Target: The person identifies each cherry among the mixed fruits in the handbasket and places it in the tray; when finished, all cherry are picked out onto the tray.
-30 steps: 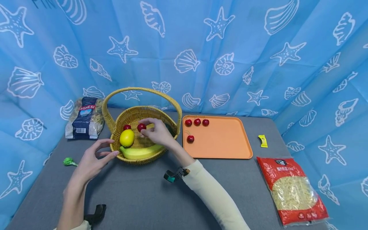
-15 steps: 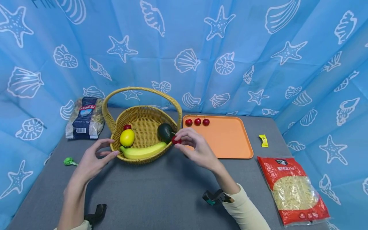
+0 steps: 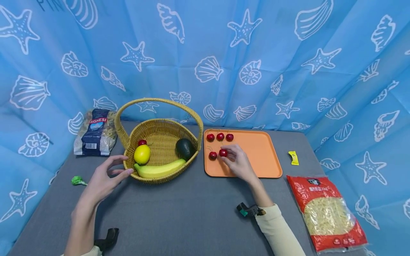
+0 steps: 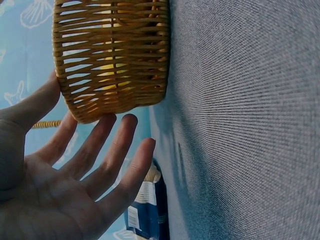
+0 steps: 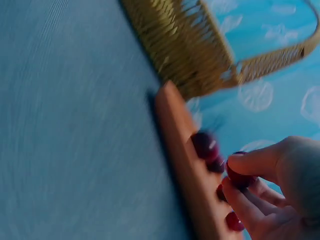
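In the head view my right hand [image 3: 240,163] pinches a red cherry [image 3: 223,153] between thumb and fingertips, over the left part of the orange tray [image 3: 256,156]. Another cherry [image 3: 213,155] lies just left of it, and a row of cherries [image 3: 220,136] lies along the tray's back edge. My left hand [image 3: 104,181] touches the left side of the wicker basket [image 3: 153,122]; in the left wrist view its fingers [image 4: 117,150] extend fairly straight against the weave. Inside the basket are a lemon [image 3: 142,154], a banana [image 3: 160,169], an avocado [image 3: 185,148] and a cherry [image 3: 142,142].
A pasta bag [image 3: 96,131] lies behind the left hand, with a green wrapped candy [image 3: 78,180] nearer. To the right are a yellow wrapped candy [image 3: 293,158] and a red bag [image 3: 326,213] of pale food. The basket's tall handle [image 3: 160,100] arches above it.
My right hand has taken a cherry out of the basket and carried it right, over the tray. The avocado is now uncovered. The left hand and basket stay in place.
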`<state>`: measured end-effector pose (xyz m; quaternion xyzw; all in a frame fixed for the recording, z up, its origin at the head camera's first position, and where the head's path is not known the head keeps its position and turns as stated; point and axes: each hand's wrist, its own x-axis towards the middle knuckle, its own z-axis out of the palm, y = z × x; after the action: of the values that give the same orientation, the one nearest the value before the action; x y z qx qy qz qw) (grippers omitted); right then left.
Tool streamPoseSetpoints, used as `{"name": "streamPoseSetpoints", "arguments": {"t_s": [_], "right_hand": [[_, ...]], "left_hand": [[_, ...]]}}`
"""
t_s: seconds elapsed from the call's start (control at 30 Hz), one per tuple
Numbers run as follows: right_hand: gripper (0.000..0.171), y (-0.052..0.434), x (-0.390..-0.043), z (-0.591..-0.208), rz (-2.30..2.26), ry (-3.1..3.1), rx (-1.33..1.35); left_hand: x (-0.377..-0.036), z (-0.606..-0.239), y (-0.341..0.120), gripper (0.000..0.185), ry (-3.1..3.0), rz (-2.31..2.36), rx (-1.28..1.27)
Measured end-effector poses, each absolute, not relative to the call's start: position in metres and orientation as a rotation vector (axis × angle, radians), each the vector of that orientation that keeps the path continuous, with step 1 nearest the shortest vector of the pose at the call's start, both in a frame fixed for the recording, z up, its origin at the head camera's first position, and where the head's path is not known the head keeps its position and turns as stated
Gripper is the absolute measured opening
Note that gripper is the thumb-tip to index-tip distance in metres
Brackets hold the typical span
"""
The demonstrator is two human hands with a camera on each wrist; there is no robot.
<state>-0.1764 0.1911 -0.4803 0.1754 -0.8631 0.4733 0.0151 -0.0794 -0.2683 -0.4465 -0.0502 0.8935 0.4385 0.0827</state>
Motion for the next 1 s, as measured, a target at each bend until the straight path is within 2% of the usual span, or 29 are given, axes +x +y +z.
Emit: {"name": "streamPoseSetpoints", "arguments": {"t_s": [0.17, 0.5, 0.77, 1.0], "right_hand": [[0.040, 0.200, -0.185, -0.496, 1.421, -2.742, 0.494], [0.043, 0.206, -0.189, -0.501, 1.418, -2.780, 0.514], [0.047, 0.208, -0.189, -0.496, 1.507, -2.756, 0.498], [0.040, 0.207, -0.186, -0.481, 1.586, -2.673, 0.461]], "left_hand": [[-0.078, -0.446, -0.267, 0.071, 2.671, 1.309, -0.144], [-0.079, -0.444, -0.267, 0.070, 2.677, 1.323, -0.134], [-0.078, -0.445, -0.267, 0.072, 2.681, 1.322, -0.133], [-0.078, -0.446, -0.267, 0.073, 2.675, 1.327, -0.130]]}}
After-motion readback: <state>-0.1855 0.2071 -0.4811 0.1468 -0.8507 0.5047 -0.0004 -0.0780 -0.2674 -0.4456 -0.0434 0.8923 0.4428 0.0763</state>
